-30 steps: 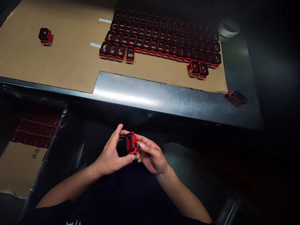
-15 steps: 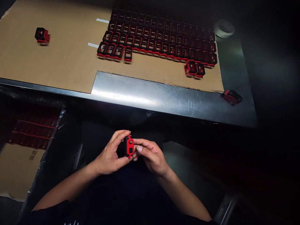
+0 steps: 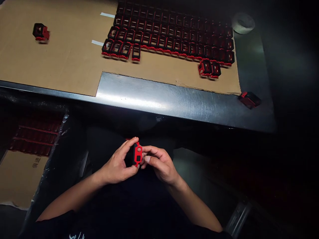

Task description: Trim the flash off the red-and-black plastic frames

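A small red-and-black plastic housing (image 3: 138,154) is held upright in front of my body, its red side with a round hole and a square hole facing right. Fingers at its top and the thumb at its bottom, my left hand (image 3: 119,166) grips it by the ends. My right hand (image 3: 163,166) has its index fingertip against the red side, with the thumb bent close beside it. Its other fingertips are partly hidden behind the thumb. On the bench above, rows of similar housings (image 3: 161,41) stand on a cardboard sheet (image 3: 159,68).
A single housing (image 3: 41,32) sits on the cardboard at left; another (image 3: 250,99) lies on the metal bench top (image 3: 149,94) near its right corner. A tape roll (image 3: 243,24) is at the back right. Lower left, an open box (image 3: 47,169) holds rows of red parts and cardboard.
The view has shifted slightly, so the bench appears a little higher. Both hands keep nearly the same hold on the housing, which is turned very slightly.
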The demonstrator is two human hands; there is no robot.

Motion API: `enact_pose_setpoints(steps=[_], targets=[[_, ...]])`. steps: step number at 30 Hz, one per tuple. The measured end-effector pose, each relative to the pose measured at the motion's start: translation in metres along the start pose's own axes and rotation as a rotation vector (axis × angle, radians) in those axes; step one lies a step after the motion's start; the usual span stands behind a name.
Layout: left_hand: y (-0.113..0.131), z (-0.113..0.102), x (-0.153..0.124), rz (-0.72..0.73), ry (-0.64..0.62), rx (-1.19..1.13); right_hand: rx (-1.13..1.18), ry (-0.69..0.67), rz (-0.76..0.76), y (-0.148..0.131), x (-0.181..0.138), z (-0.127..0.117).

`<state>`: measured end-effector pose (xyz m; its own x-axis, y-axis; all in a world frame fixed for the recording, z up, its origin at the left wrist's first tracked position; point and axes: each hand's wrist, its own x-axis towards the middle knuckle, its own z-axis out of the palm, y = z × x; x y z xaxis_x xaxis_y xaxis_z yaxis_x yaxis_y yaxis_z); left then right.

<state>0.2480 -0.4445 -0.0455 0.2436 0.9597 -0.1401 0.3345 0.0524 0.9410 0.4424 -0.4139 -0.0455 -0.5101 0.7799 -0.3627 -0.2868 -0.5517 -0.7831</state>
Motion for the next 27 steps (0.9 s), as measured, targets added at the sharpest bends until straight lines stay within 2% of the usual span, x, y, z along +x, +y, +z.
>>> enact_pose_setpoints(steps=[3,6,9,11,15,18,20,23,27], targets=[[0.001,0.001,-0.001,-0.044,-0.006,0.001,0.011,0.016,0.021,0.0,0.001,0.002],[-0.001,0.002,-0.002,-0.021,-0.028,0.015,-0.01,0.038,0.041,0.0,0.003,0.005],[-0.007,0.002,-0.003,-0.005,-0.07,0.022,-0.122,0.069,0.027,-0.002,0.003,0.009],[-0.01,-0.001,-0.003,-0.001,-0.101,-0.035,-0.336,0.094,-0.131,-0.004,0.003,0.009],[-0.013,-0.008,0.0,-0.028,-0.214,-0.415,-0.887,0.041,-0.65,-0.012,0.002,0.005],[-0.014,-0.007,0.001,-0.061,-0.172,-0.62,-1.033,-0.017,-0.803,-0.016,0.004,0.001],[-0.013,-0.003,0.001,-0.028,-0.101,-0.674,-1.045,-0.015,-0.816,-0.016,0.004,0.0],[-0.011,0.004,0.001,0.083,-0.015,-0.736,-0.987,0.055,-0.758,-0.015,0.003,0.002],[-0.01,0.009,0.001,0.2,0.076,-0.692,-0.751,0.18,-0.514,-0.013,-0.002,0.003]])
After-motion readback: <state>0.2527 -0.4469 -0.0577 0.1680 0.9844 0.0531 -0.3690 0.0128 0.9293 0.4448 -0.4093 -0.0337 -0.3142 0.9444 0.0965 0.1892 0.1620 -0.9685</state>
